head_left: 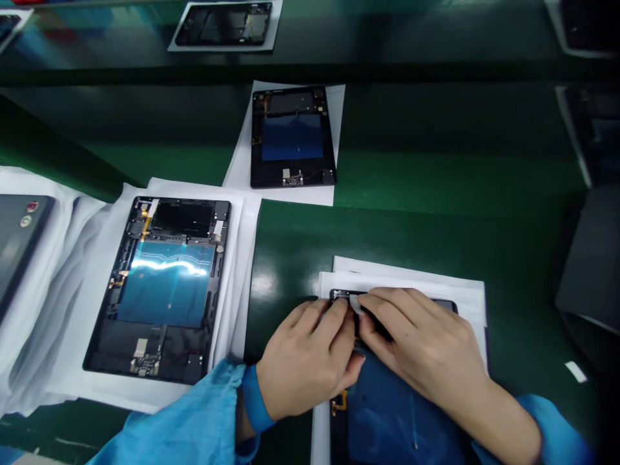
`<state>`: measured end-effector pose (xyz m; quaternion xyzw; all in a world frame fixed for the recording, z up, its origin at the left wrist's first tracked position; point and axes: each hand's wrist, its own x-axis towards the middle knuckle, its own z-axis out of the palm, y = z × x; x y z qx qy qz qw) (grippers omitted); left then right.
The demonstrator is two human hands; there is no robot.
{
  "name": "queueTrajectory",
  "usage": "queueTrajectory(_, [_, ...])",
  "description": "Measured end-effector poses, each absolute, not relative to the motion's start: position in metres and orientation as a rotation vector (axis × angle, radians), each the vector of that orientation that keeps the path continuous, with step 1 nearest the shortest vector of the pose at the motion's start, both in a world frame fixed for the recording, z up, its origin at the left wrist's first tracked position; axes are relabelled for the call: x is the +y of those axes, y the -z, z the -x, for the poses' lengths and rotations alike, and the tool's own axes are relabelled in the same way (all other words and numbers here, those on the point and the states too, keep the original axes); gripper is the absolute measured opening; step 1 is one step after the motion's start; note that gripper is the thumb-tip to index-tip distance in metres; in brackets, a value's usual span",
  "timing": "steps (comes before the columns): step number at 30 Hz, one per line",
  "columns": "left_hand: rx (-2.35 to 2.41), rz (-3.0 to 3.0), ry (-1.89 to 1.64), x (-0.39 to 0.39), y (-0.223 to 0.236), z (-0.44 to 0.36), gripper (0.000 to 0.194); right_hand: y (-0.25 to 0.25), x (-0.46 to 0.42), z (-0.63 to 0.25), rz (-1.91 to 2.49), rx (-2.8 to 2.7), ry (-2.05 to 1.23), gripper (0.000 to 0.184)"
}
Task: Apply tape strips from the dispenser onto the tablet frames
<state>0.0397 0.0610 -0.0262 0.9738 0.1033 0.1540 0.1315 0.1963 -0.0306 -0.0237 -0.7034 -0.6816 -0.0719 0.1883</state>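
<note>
An opened tablet lies on white sheets in front of me, its blue-covered battery and an orange flex cable showing. My right hand reaches over its top end, thumb and fingers pinching a small whitish strip. Beside it, my left hand is closed, with bent fingertips against the upper left corner of the tablet. Whatever lies under the left fingertips is hidden. Both hands cover much of the tablet's upper part.
Another opened tablet rests on stacked white sheets at left. Farther back lie an opened tablet and, on a raised ledge, another tablet. A closed dark tablet is at far left. A white scrap lies at right.
</note>
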Motion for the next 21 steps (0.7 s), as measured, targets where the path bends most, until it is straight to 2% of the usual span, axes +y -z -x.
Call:
queueTrajectory(11, [0.300, -2.844, -0.490, 0.060, 0.028, -0.039, 0.035, 0.020, -0.029, -0.194, 2.004, -2.023, 0.240, 0.017])
queueTrajectory(17, [0.312, -2.813, -0.455, 0.060, 0.029, -0.039, 0.038, 0.014, -0.032, -0.185, 2.063, -2.238, 0.280, 0.029])
queueTrajectory(21, [0.323, -2.768, -0.392, 0.060, 0.030, -0.038, 0.041, 0.010, -0.045, -0.195, 1.965, -2.238, 0.042, 0.033])
